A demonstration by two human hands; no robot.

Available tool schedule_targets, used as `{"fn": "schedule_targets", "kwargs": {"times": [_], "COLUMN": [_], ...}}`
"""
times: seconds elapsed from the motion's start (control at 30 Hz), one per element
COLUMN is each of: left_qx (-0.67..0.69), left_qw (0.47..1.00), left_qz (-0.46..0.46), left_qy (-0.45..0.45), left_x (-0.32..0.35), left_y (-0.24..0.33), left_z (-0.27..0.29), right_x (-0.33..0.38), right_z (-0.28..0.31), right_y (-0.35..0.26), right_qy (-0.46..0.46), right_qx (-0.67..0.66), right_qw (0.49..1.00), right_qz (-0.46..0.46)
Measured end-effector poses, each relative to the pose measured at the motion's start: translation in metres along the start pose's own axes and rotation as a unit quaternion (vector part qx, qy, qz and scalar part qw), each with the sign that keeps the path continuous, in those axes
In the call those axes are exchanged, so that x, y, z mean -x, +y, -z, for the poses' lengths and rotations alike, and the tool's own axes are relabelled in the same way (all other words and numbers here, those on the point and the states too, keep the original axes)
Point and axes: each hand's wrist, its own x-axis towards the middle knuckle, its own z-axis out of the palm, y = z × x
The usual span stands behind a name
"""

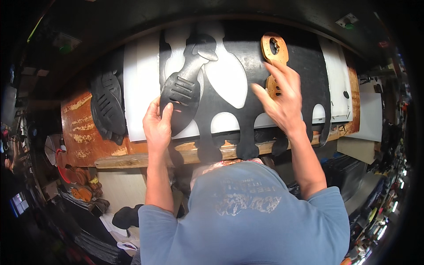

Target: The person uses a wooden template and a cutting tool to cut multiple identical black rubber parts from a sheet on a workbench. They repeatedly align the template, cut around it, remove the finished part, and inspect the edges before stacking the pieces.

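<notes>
My left hand (158,123) grips the near end of a black sole-shaped piece (182,88) with several slots across it, thumb on top. The piece is tilted over a black sheet (227,112) full of matching cut-out holes. A loose rounded flap or scrap hangs by its far end. On the right part of the sheet lies an orange sole-shaped cutting die (277,48) with openings and small holes in it. Over the die's near half hovers my right hand (282,95), thumb and fingers apart and slightly blurred; whether a fingertip touches it I cannot tell.
A white board (140,88) lies under the sheet on a worn brown bench (77,117). Several black slotted pieces (107,106) are stacked at the left. A wooden rail (123,162) edges the front. Overhead, a dark machine beam (198,9) spans the back.
</notes>
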Motion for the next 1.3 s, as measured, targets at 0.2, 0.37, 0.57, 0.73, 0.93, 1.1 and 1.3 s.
{"fn": "schedule_targets", "kwargs": {"times": [0.2,0.37,0.57,0.73,0.93,1.1,1.3], "left_qx": [-0.01,-0.074,-0.238,-0.279,-0.417,-0.357,-0.551], "left_qw": [0.999,0.99,0.937,0.885,0.818,0.869,0.71], "left_qz": [-0.033,-0.087,-0.065,-0.096,-0.185,-0.028,-0.23], "left_qy": [0.03,0.078,0.249,0.36,0.352,0.341,0.373], "left_x": [-0.003,-0.009,-0.018,-0.026,-0.03,-0.019,-0.026], "left_y": [0.001,0.015,0.034,0.007,-0.022,-0.016,-0.023], "left_z": [-0.002,0.022,0.106,0.185,0.203,0.235,0.227], "right_x": [-0.081,-0.087,-0.086,-0.033,0.051,0.106,0.085], "right_z": [-0.128,-0.153,-0.097,-0.003,0.117,0.187,0.172], "right_y": [-0.022,-0.01,0.009,0.082,0.206,0.279,0.29], "right_qy": [-0.055,0.007,0.043,0.101,0.282,0.289,0.277], "right_qx": [0.013,0.022,-0.178,-0.172,-0.034,0.261,0.219], "right_qw": [0.992,0.991,0.968,0.945,0.871,0.863,0.866], "right_qz": [0.109,0.135,-0.17,-0.261,-0.402,-0.321,-0.353]}}
